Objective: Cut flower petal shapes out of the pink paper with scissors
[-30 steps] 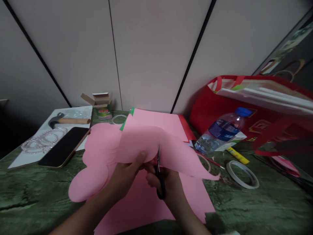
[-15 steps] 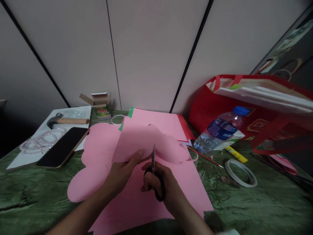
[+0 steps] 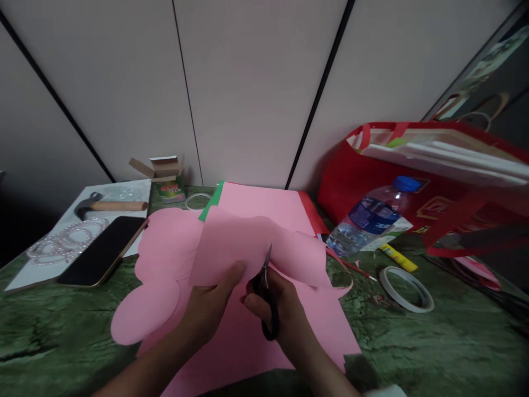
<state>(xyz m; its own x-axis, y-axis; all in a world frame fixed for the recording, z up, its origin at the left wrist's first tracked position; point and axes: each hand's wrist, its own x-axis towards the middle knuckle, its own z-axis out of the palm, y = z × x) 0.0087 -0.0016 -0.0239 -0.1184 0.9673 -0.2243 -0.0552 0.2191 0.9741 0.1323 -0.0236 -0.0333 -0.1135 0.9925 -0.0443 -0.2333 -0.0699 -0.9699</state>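
A sheet of pink paper [image 3: 235, 242] is pinched in my left hand [image 3: 212, 300], thumb on top and fingers hidden beneath. My right hand [image 3: 283, 309] grips black-handled scissors [image 3: 268, 298], fingers through the loops. The blades point away from me and meet the sheet just right of my left thumb. Right of the blades the sheet curls over, and a thin cut strip [image 3: 345, 288] dangles from it. Beneath lies a larger pink sheet [image 3: 243, 353]. Rounded pink paper cutouts [image 3: 144, 311] lie to the left, partly overlapping.
Left are a phone [image 3: 103, 251], a hammer [image 3: 111, 205], beaded strings [image 3: 66, 242] and a small open box [image 3: 169, 184]. Right are a water bottle [image 3: 367, 218], a red pencil [image 3: 355, 267], a tape roll [image 3: 407, 289], a yellow tube [image 3: 399, 257] and a red bag [image 3: 343, 176]. A wall stands behind.
The held sheet has shifted slightly, its curled right part and cut strip now reaching further right. The scissors have turned a little rightward. My hands keep their grips.
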